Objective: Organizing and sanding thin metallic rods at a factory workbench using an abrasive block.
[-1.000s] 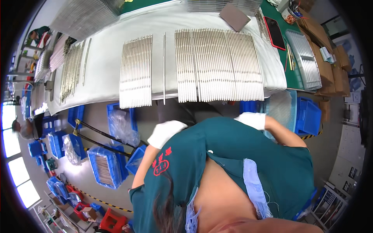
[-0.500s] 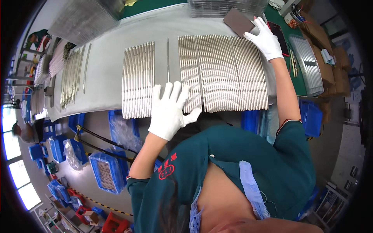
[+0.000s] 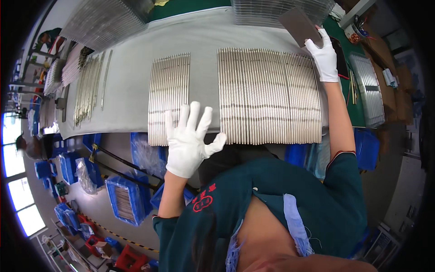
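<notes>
My left hand (image 3: 187, 146), in a white glove, is open with fingers spread. It is at the near end of the left group of thin silvery metal rods (image 3: 170, 81); whether it touches them I cannot tell. A wider group of such rods (image 3: 269, 95) lies side by side to the right, past a strip of grey table cover. My right hand (image 3: 324, 56), also gloved, pinches the near right corner of a flat brown rectangular plate (image 3: 299, 26) between thumb and fingers. That plate is tilted beyond the far right end of the wide group.
More loose rods (image 3: 89, 86) lie at the left of the grey-covered table (image 3: 127, 90). Clear ribbed trays (image 3: 106, 22) are stacked at the back. At right are a dark flat device (image 3: 339, 56) and another ribbed tray (image 3: 368, 90). Blue crates (image 3: 127, 199) stand on the floor.
The lone rod between the two groups no longer lies there, and the slit in the wide group has closed. My left hand moved slightly nearer me; the brown plate turned in my right hand.
</notes>
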Tool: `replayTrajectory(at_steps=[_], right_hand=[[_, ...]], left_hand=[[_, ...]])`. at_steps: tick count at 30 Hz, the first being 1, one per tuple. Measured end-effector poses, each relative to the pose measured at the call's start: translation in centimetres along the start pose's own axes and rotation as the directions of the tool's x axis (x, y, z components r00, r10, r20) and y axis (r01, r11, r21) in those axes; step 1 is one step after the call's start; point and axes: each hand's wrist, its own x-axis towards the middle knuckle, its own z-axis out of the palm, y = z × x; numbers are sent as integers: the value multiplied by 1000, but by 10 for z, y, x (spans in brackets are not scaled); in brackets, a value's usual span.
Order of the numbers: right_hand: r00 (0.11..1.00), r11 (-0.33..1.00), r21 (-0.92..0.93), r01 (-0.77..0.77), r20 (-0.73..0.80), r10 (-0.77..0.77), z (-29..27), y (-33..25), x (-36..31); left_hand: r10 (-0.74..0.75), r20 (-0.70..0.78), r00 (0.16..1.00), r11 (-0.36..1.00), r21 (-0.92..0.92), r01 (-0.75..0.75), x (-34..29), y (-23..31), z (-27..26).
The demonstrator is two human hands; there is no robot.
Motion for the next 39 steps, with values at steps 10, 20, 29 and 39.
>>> replayTrajectory(at_steps=[10, 20, 29, 39], right_hand=[[968, 903, 428, -15, -218, 120, 7, 27, -2], [982, 924, 378, -51, -149, 115, 7, 26, -5], [987, 929, 363, -64, -115, 113, 6, 34, -2], [990, 905, 420, -59, -95, 108, 11, 32, -4]], left_hand=[[-98, 74, 992, 995, 13, 97, -21, -10, 5], [-12, 72, 997, 969, -244, 29, -4, 20, 5], [-181, 94, 979, 983, 28, 179, -35, -15, -5], [80, 25, 996, 894, -444, -61, -5, 22, -1]])
